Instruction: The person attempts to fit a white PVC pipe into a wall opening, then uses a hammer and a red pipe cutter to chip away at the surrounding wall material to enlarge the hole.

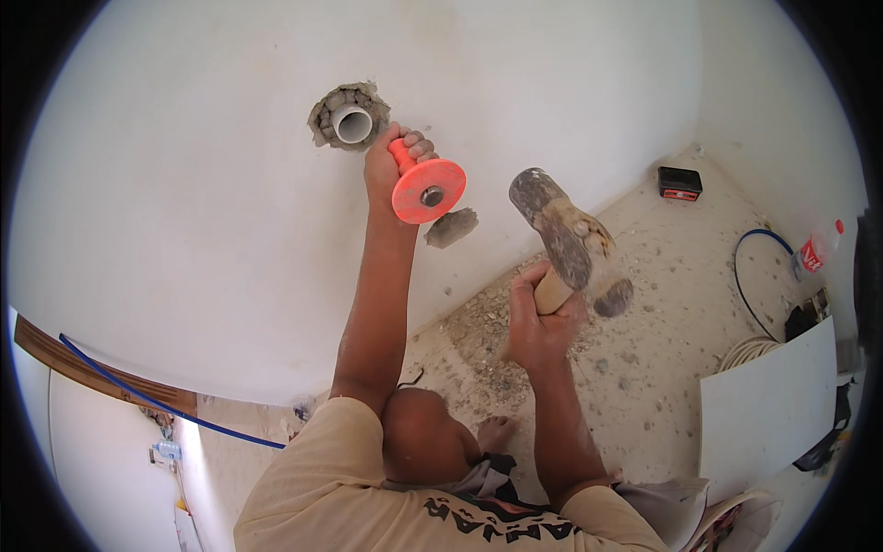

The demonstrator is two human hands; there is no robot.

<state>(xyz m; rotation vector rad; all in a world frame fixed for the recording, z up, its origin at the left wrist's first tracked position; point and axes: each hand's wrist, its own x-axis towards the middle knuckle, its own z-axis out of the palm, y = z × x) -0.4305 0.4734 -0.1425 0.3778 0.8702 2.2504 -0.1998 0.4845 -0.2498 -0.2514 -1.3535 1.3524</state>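
Observation:
My left hand is wrapped round the orange grip of a cold chisel with a round hand guard, held up against the white wall. The chisel's metal striking end shows in the middle of the guard; its tip is hidden behind my hand. Just beyond my fist, a white pipe end pokes out of a ragged hole broken into the wall. My right hand grips the wooden handle of a heavy hammer, its worn head raised to the right of the chisel, apart from it. A grey chipped patch sits below the guard.
Rubble lies along the wall's foot. On the right are a black box, a plastic bottle, a blue hose and a white panel. Another blue hose crosses at lower left.

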